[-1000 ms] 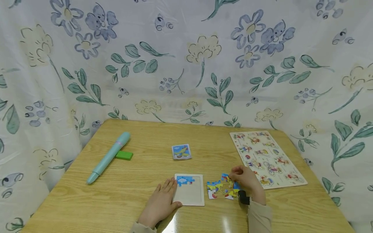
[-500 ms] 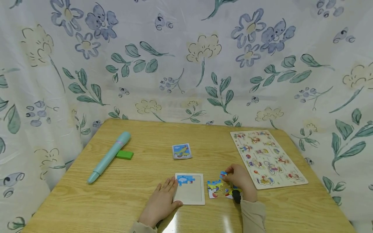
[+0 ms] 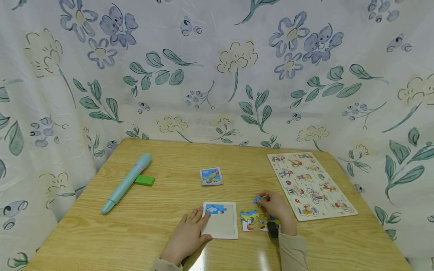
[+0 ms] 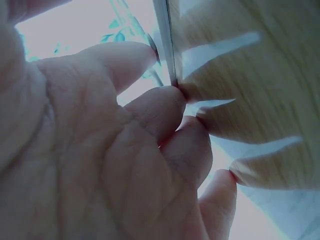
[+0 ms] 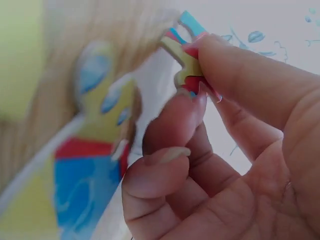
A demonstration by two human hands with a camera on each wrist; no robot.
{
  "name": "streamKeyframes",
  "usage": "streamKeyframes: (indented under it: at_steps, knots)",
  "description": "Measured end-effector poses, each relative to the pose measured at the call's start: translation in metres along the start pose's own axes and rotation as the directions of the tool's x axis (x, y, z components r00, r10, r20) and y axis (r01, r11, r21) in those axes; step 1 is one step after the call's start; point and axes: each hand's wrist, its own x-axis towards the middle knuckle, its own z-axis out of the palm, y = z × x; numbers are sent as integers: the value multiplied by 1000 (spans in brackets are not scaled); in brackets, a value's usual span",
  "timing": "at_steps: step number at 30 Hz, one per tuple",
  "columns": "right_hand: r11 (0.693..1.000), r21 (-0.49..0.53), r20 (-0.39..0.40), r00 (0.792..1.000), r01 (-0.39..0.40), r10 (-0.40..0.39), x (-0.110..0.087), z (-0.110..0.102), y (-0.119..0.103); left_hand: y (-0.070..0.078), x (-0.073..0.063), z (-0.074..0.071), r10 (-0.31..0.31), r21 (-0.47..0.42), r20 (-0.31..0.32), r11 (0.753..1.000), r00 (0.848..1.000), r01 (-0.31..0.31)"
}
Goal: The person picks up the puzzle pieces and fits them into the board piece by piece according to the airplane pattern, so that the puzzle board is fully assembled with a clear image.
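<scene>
My left hand (image 3: 185,238) lies with straight fingers along the left edge of a square white puzzle frame (image 3: 230,238), one finger reaching over its border. A few joined blue pieces (image 3: 216,209) fill the frame's upper left. In the left wrist view, the fingertips of the left hand (image 4: 115,145) touch the table by the frame's edge. My right hand (image 3: 278,209) pinches a puzzle piece (image 3: 258,200) between thumb and fingers. Seen in the right wrist view, this puzzle piece (image 5: 187,62) is blue, yellow and red. Below it lie several loose puzzle pieces (image 3: 250,220), partly hidden by the hand.
A small airplane picture card (image 3: 211,176) lies beyond the frame. To the right is a board with printed children figures (image 3: 305,177). At left rest a teal pen-shaped object (image 3: 127,183) and a green block (image 3: 145,180). A floral curtain (image 3: 210,75) hangs behind the table.
My right hand has lifted the puzzle piece from the pile and moved a little left. A finger of my left hand has shifted onto the frame; otherwise that hand stays put.
</scene>
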Motion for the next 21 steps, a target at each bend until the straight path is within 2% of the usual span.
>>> streamKeyframes:
  at_steps: [5,11,14,16,21]
  knots:
    - [998,60,-12,1000,26,-25,1,4,-9,0,0,-1,-2,3,7,1000,1000,2]
    - [967,254,59,997,36,-53,2,16,-25,0,1,-1,-8,8,19,1000,1000,8]
    - [950,310,102,991,49,-84,2,23,-31,1,1,-1,-8,5,24,1000,1000,8]
    - [943,328,131,986,58,-107,2,27,-35,1,0,-1,-11,3,25,1000,1000,11]
    - [953,286,159,975,104,-154,4,37,-42,2,0,0,-29,2,27,1000,999,29]
